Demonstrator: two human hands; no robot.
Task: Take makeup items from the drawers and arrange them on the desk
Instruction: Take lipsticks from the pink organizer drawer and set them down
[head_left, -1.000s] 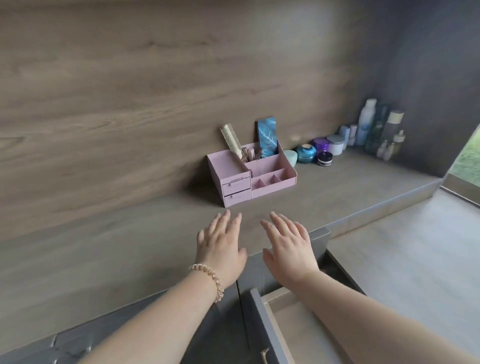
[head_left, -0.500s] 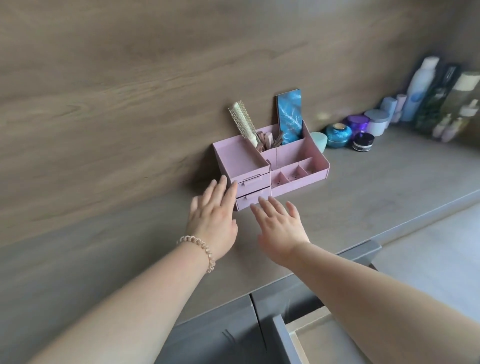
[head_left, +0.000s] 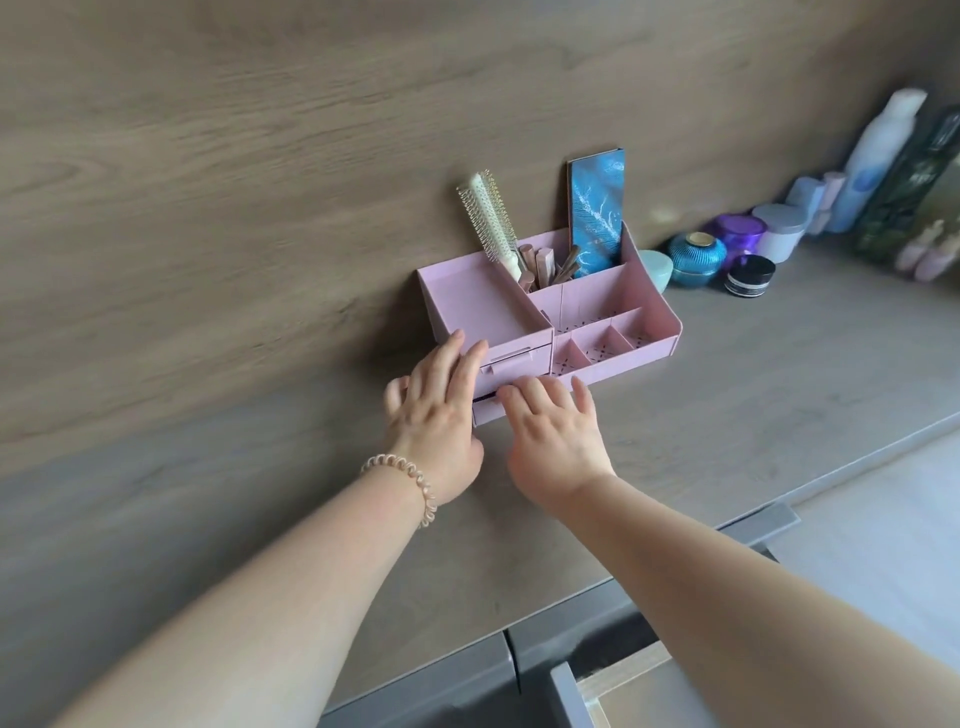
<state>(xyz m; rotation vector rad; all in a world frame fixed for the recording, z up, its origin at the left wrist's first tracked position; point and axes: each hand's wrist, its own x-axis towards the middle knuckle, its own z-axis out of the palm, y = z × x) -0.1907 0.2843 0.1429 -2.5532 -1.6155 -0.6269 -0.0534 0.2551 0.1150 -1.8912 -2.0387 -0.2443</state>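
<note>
A pink organizer with two small drawers stands on the wooden desk against the wall. It holds a round hairbrush, a blue patterned box and several pinkish sticks. My left hand rests with spread fingers against the front left corner of the upper drawer. My right hand lies over the lower drawer, which sticks out slightly; its fingertips curl at the drawer's top edge. What the drawers hold is hidden.
Jars stand to the right of the organizer: a teal one, a purple one, a black one, a white one. Tall bottles line the far right. A grey desk drawer is open below.
Both hands have moved forward from the desk's front edge to the organizer's drawers. The lower small drawer now sticks out a little. The view has come closer.
</note>
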